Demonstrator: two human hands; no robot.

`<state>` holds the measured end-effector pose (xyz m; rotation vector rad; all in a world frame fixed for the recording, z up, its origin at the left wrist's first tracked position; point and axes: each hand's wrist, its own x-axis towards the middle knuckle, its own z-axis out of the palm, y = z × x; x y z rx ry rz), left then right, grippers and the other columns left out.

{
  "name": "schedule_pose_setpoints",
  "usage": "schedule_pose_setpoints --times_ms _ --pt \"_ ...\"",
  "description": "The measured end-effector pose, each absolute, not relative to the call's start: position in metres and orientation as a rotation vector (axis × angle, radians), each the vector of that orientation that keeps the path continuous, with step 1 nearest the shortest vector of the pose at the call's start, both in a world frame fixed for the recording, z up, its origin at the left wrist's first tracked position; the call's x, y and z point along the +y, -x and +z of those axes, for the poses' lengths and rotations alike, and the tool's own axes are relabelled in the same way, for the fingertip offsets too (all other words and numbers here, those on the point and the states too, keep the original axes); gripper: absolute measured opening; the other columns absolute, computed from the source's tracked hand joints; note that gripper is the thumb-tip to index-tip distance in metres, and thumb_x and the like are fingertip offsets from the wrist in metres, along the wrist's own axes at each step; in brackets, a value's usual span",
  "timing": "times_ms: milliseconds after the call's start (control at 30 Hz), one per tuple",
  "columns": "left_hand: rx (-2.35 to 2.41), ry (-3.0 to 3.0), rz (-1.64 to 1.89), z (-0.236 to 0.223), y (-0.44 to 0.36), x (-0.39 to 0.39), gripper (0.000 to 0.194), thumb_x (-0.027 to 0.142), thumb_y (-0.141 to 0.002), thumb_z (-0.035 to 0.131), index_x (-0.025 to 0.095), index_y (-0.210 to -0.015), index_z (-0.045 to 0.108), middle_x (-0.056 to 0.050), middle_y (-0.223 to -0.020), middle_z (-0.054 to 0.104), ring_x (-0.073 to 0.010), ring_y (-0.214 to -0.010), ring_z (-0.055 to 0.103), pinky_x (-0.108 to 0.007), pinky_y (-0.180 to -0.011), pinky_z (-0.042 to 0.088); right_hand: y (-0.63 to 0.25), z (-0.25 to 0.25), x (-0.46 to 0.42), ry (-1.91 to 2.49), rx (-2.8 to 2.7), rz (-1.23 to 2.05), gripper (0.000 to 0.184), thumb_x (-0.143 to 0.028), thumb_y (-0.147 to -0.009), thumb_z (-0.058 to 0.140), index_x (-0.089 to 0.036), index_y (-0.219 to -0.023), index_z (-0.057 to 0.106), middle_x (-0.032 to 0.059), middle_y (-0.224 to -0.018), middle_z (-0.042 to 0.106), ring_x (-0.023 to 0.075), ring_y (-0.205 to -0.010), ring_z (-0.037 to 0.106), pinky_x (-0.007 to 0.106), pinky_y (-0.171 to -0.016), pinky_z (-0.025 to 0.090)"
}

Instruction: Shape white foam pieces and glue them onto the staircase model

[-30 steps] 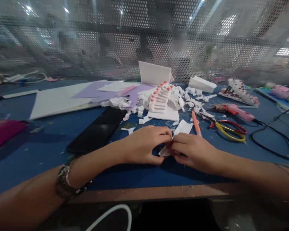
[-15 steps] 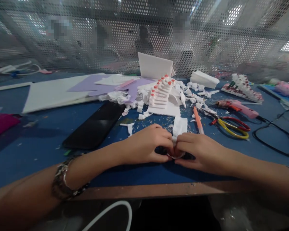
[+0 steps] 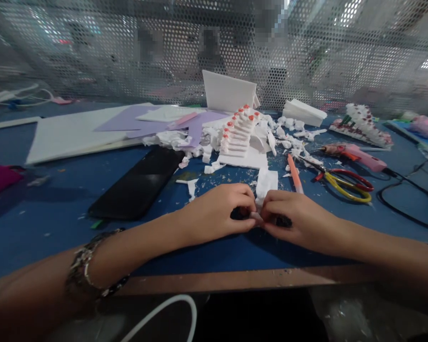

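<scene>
Near the front edge of the blue table, my left hand (image 3: 230, 209) and my right hand (image 3: 294, 216) meet fingertip to fingertip. Both are closed in a pinch on a small piece of white tissue paper (image 3: 257, 217), mostly hidden by the fingers. Just beyond them lies a white paper strip (image 3: 267, 183); whether it joins the pinched piece I cannot tell. Farther back stands a small white staircase model (image 3: 237, 145) with red dots along its sides, on a white base. An orange pen (image 3: 294, 175) lies beyond my right hand.
Left of my hands lies a black phone (image 3: 139, 185), with purple sheets (image 3: 119, 118) and white board behind. On the right are scissors (image 3: 349, 186) and a pink glue gun (image 3: 365, 158) with a black cord. Paper scraps surround the model. A perforated metal screen (image 3: 171, 61) closes the back.
My fingertips have shifted slightly upward, and the pinched paper now shows as a smaller bit between them. The camera view has moved a little; the other things lie as before.
</scene>
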<state>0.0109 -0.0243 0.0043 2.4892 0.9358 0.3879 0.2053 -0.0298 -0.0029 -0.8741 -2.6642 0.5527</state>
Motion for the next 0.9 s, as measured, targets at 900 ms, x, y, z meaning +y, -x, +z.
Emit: schedule_pose_setpoints --times_ms 900 --pt "1.002 -2.489 0.320 0.0078 -0.0112 -0.0270 0.018 0.016 -0.072 0.050 0.019 -0.090 0.052 -0.001 -0.091 0.053 -0.0148 -0.081 0.051 -0.025 -0.072 0.040 -0.2096 -0.0004 -0.0249 0.823 -2.716 0.581 0.010 -0.025 -0.080 0.053 -0.017 -0.083 0.056 0.0020 -0.086 0.054 0.0100 -0.077 0.052 0.021 -0.070 0.040"
